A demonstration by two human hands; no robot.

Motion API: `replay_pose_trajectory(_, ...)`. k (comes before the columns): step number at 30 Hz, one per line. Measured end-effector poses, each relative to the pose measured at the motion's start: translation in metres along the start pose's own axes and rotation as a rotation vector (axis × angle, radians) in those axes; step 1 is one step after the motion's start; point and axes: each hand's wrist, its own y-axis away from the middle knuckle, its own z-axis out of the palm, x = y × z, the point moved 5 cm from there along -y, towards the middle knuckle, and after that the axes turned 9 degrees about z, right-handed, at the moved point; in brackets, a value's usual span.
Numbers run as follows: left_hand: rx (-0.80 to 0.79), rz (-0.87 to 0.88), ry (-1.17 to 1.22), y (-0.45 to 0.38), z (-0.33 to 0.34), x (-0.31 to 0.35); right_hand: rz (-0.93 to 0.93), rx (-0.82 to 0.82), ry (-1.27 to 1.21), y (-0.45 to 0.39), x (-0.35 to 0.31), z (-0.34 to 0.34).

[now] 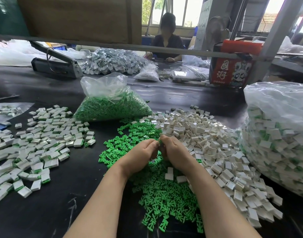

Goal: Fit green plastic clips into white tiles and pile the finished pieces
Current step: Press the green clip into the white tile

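My left hand (141,154) and my right hand (174,152) meet above a heap of loose green clips (162,194) on the black table. Their fingertips pinch one small piece (159,143) between them; a bit of green shows, the rest is hidden by my fingers. A wide heap of empty white tiles (216,152) lies to the right of my hands. The pile of finished pieces (35,148), white tiles with green edges, spreads over the left of the table.
A clear bag of green clips (111,103) stands behind the heaps. A large clear bag of finished pieces (277,138) fills the right side. Across the table sits another person (167,40), with a grey heap (111,62), a sealer (56,64) and a red box (231,69).
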Motion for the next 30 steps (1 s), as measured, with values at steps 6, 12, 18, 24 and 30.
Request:
replay_pose_trajectory(6, 0.020, 0.023, 0.109, -0.001, -0.003, -0.005, -0.001, -0.044, -0.107, 0.000, -0.001, -0.004)
replay_pose_trajectory(12, 0.043, 0.023, 0.089, 0.000, -0.005, -0.004, -0.048, 0.035, 0.058, 0.002, -0.009, -0.002)
replay_pose_trajectory(18, 0.097, 0.010, 0.118, 0.000, -0.004, -0.001, -0.122, 0.128, 0.262, 0.005, -0.015, 0.006)
replay_pose_trajectory(24, 0.132, 0.012, 0.201, 0.000, 0.002, 0.006, -0.103, 0.239, 0.204, 0.002, -0.010, 0.004)
replay_pose_trajectory(30, 0.123, 0.045, 0.139, -0.001, 0.002, 0.003, -0.071, 0.246, 0.069, -0.001, -0.006, 0.000)
